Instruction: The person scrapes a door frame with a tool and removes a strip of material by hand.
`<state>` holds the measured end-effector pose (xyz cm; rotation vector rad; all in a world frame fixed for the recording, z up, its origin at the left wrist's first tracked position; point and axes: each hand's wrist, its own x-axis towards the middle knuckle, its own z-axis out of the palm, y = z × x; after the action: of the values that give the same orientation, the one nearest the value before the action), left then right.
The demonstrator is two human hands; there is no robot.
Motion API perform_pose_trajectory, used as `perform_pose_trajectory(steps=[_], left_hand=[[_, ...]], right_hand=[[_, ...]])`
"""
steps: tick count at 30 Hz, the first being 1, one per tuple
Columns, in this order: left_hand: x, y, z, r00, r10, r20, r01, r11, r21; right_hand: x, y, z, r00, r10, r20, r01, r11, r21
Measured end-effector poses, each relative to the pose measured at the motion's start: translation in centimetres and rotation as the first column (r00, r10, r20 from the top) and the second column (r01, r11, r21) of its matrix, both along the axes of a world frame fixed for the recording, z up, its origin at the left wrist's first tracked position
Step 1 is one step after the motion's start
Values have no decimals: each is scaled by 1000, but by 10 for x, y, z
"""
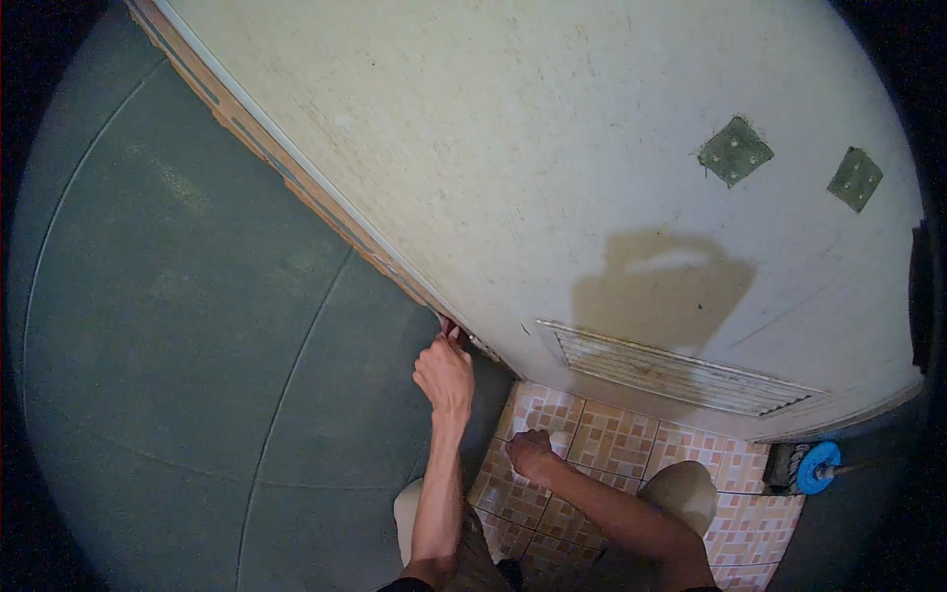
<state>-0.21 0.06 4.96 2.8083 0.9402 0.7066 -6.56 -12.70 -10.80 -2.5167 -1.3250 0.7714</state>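
My left hand [446, 373] reaches up to the foot of the brown strip [306, 192] with ragged edges that runs between the dark green wall [197, 286] and the pale door [473, 148]. Its fingers are bent closed at the strip's lower end, around something small and dark reddish that is mostly hidden. Lower and to the right, my right hand [533, 458] is closed above the tiled floor [621, 434]. A small whitish thing [559, 442] shows beside its fingers; what it is I cannot make out.
A slatted vent [671, 370] is set low in the door. Two green square patches [735, 151] are higher up. A blue ring-shaped object [818, 468] stands beside a dark box [781, 468] at the lower right. My knees [686, 491] are bent below my arms.
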Motion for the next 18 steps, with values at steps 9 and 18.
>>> perform_pose_trajectory(steps=[9, 18], left_hand=[[1, 2, -1, 995, -57, 85, 59, 998, -25], [0, -9, 1, 995, -51, -91, 43, 995, -87]], right_hand=[[4, -3, -11, 999, -13, -41, 13, 1000, -16], [6, -1, -5, 999, -16, -35, 14, 999, -50]])
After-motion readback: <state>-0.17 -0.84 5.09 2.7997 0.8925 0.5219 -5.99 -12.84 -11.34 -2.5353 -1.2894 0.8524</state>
